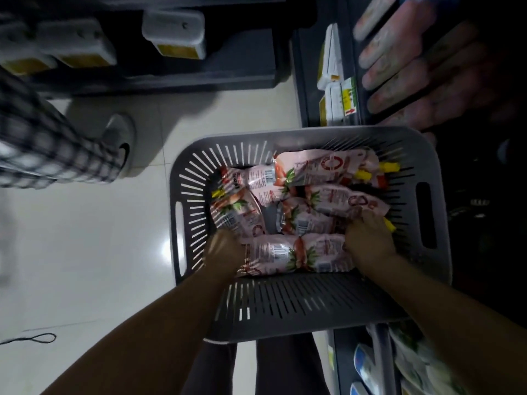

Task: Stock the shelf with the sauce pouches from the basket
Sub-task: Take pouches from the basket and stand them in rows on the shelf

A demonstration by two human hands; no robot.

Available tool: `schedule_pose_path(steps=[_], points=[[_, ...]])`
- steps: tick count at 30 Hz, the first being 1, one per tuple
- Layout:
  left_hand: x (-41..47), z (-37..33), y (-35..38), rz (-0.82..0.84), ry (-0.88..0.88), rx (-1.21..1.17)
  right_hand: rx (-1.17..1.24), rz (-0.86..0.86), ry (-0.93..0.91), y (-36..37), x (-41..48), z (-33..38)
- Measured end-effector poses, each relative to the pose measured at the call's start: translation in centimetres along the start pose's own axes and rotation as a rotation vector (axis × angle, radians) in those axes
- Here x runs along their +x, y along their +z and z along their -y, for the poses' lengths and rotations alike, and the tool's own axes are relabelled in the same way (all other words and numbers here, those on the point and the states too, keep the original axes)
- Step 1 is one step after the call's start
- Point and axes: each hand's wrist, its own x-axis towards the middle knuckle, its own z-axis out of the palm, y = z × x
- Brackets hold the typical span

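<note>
Pouches [296, 212] hide both hands' fingertips; left hand [225, 249] blurred.

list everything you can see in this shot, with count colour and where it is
basket: one, grey slotted plastic, centre, on the floor
sauce pouches: about seven showing, pink with yellow caps, piled in the basket
shelf: one, dark grey, right of the basket
shelf packs: several, white and yellow, on its lower tier
white tubs: about three, blurred, on a dark unit at top left
shoe: one, grey, left of the basket
left hand: in the basket, on the pouches, blurred
right hand: in the basket, gripping pouches
</note>
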Motion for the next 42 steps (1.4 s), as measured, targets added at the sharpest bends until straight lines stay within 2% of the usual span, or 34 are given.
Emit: schedule_pose_path(steps=[2, 6, 9, 11, 12, 15, 17, 19, 21, 23, 24, 26, 29, 30, 32, 34, 36, 38, 42], points=[[-0.3, -0.3, -0.5, -0.035, 0.021, 0.018, -0.105, 0.148, -0.088, -2.0, 0.0, -0.1], [-1.6, -1.5, -1.6, -0.014, 0.219, 0.274, 0.142, 0.500, -0.134, -4.7, -0.1, -1.4], [-3.0, -3.3, -2.7, 0.115, 0.360, 0.374, 0.427, 0.481, -0.092, -5.7, -0.5, -2.0], [-3.4, -4.2, -3.2, 0.163, 0.368, 0.326, 0.572, 0.530, -0.003, -6.2, -0.8, -2.3], [-3.3, -4.5, -3.5, 0.187, 0.318, 0.202, 0.621, 0.543, 0.050, -6.6, -1.0, -2.5], [-2.6, -4.8, -5.1, 0.400, -0.058, -0.497, 0.852, 0.530, 0.236, -7.7, -1.3, -3.5], [-1.6, -4.4, -5.6, 0.507, -0.257, -0.754, 1.067, 0.541, 0.380, -7.9, -1.1, -4.1], [-0.7, -4.4, -5.5, 0.539, -0.372, -0.945, 1.388, 0.593, 0.562, -7.5, -1.2, -3.9], [0.0, -4.8, -4.8, 0.461, -0.411, -1.176, 1.786, 0.542, 0.716, -6.9, -1.1, -2.5], [0.6, -5.4, -4.1, 0.327, -0.361, -1.351, 2.173, 0.410, 0.739, -6.3, -0.8, -0.8], [0.9, -5.5, -3.9, 0.260, -0.309, -1.361, 2.236, 0.354, 0.715, -6.1, -0.7, 0.1], [1.2, -5.4, -3.4, 0.148, -0.234, -1.242, 2.012, 0.241, 0.676, -5.2, -0.5, 1.7], [2.0, -3.6, -1.6, 0.050, -0.237, -0.856, 1.362, 0.105, 0.603, -2.8, 0.0, 2.8], [1.9, -3.1, -1.0, 0.042, -0.226, -0.723, 1.177, 0.117, 0.588, -1.9, 0.3, 2.8], [1.5, -2.5, 0.0, 0.072, -0.194, -0.592, 0.989, 0.207, 0.630, -0.2, 0.6, 2.6], [1.4, -2.2, 0.8, 0.072, -0.170, -0.592, 1.023, 0.268, 0.618, 1.1, 0.6, 2.8], [1.5, -2.0, 1.5, 0.016, -0.163, -0.605, 1.179, 0.234, 0.621, 1.9, 0.5, 3.3], [1.4, -1.9, 1.9, -0.014, -0.164, -0.644, 1.206, 0.181, 0.635, 2.3, 0.7, 3.4], [1.0, -1.4, 2.0, 0.151, -0.162, -0.803, 1.189, 0.236, 0.515, 1.4, 1.5, 2.6]])
